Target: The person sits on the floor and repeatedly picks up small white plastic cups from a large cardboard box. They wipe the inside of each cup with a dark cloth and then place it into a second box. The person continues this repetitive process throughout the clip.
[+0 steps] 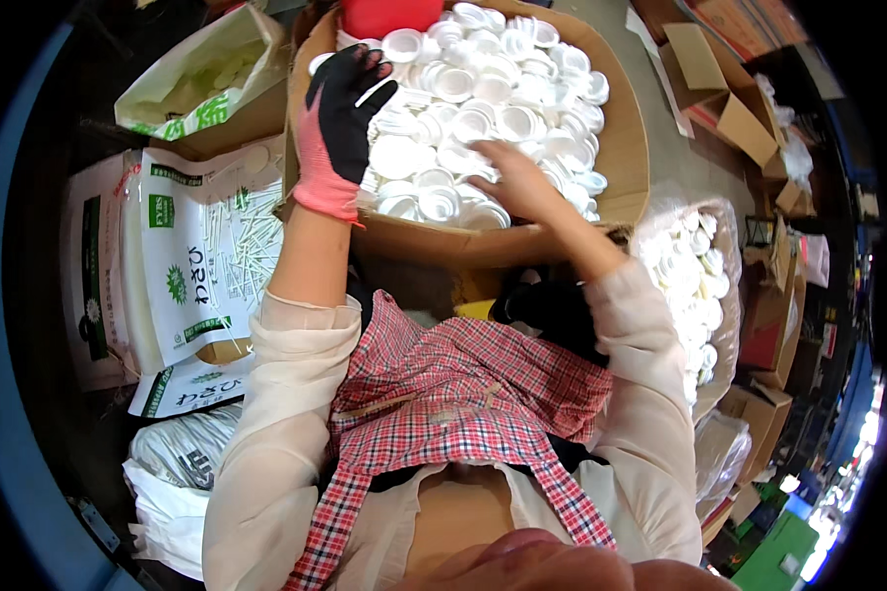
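Note:
In front of me, a big cardboard box (624, 118) is heaped with white round plastic lids (468, 123), shallow and rimmed. My left hand (340, 128) wears a pink glove with a black palm and black fingers. It hangs over the left side of the heap with its fingers stretched and the thumb apart, holding nothing. My right hand (520, 182) is bare and slightly blurred. It reaches over the near right part of the heap, fingers and thumb apart above the lids, and I see nothing gripped in it.
A red object (392, 14) rests at the box's far edge. To the right stands a lined box (724, 256) of small white pieces. On the left are a printed white sack (180, 212) with thin white sticks (247, 241) on it and an open bag (207, 74). Opened cartons (695, 59) lie far right.

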Action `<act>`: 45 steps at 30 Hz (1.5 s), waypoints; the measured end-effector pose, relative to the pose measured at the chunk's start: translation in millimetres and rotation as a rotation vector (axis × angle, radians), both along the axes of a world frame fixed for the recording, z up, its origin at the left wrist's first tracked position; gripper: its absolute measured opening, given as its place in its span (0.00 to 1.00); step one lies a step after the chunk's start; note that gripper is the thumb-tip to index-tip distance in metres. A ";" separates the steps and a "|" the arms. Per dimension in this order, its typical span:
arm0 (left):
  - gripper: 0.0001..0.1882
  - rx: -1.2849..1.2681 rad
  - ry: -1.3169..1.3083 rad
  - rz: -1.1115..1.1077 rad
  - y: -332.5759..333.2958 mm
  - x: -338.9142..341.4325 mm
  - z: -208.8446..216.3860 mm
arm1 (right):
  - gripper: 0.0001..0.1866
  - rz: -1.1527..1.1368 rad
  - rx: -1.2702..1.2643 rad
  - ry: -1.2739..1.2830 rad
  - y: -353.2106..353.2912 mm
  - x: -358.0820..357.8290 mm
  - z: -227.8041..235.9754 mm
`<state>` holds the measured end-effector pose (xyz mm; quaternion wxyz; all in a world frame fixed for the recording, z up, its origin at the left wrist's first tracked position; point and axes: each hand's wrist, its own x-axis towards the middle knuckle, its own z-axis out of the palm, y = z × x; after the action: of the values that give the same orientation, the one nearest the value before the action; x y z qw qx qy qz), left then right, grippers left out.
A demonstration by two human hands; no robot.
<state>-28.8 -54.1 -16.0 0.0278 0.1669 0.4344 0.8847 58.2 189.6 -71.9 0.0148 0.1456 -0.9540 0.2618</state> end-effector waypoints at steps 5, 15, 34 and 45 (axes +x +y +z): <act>0.18 -0.180 0.016 0.022 -10.4 4.2 6.3 | 0.44 -0.290 0.181 -0.129 -107.1 -71.9 -75.6; 0.18 -0.255 -0.085 -0.061 -10.8 12.9 16.4 | 0.30 -0.478 -0.327 -0.402 -79.1 -104.5 -101.5; 0.36 0.438 -0.340 -0.402 -14.7 -2.3 8.5 | 0.12 -0.105 0.341 -0.269 -32.9 -70.8 -123.7; 0.28 0.288 -0.174 -0.485 -3.0 15.3 17.6 | 0.10 -0.142 -1.051 -0.174 -6.7 -38.7 44.2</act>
<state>-13.5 -57.1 1.6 0.2515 0.1918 0.2477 0.9158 19.5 182.8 -27.7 0.0241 0.0313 -0.6995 0.7135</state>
